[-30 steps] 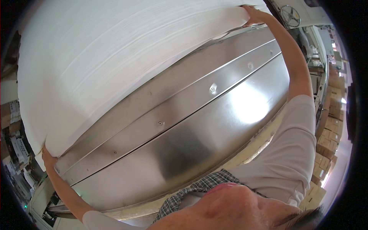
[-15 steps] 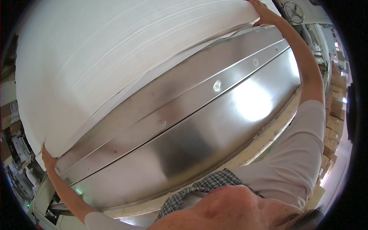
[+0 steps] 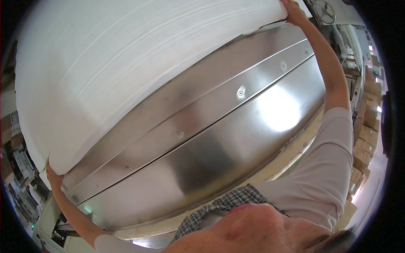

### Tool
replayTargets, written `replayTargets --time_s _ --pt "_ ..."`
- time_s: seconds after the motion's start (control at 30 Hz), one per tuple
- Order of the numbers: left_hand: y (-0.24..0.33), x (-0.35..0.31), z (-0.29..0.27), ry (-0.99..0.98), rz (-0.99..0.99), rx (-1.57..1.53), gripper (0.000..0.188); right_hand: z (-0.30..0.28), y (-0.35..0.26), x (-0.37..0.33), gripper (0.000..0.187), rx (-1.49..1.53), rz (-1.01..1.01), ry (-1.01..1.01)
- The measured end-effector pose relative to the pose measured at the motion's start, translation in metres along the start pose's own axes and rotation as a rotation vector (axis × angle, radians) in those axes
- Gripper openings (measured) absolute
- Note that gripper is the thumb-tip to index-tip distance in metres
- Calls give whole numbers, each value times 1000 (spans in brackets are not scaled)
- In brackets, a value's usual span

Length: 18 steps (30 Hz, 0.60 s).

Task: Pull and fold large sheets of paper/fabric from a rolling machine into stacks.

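A big stack of white sheets, with fine layered lines along its near side, fills the upper left of the head view. My left hand is at its lower left corner, fingers closed round the corner and partly hidden by it. At the far right end, my right hand grips the stack's other corner, its fingertips cut off by the picture's top edge. Under and in front of the stack lies a shiny metal table with a long dark seam and several screws. My arms are spread wide across it.
A pale, worn front edge borders the metal close to my body. Beyond my right hand is a spoked handwheel. Cardboard boxes are stacked at the right; papers and cartons lie at the far left.
The gap and loose white strip along the stack's near lower edge have mostly closed up. My right hand has shifted slightly up and right; my left hand has stayed at its corner.
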<state>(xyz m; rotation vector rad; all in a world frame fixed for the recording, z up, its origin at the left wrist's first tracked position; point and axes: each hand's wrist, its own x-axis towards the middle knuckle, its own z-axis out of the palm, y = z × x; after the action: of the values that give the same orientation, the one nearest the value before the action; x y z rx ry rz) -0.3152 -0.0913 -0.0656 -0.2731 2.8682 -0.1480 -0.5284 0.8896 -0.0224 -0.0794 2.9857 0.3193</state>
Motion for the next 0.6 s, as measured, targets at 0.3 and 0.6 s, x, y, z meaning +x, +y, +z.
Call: replayTargets --time_s 0.3,0.6 --pt "-7 -7 15 247 69 48 69 84 78 10 65 -20 -69 377" --pt "-13 -29 -39 515 15 86 56 -4 83 -17 49 48 -221 690"
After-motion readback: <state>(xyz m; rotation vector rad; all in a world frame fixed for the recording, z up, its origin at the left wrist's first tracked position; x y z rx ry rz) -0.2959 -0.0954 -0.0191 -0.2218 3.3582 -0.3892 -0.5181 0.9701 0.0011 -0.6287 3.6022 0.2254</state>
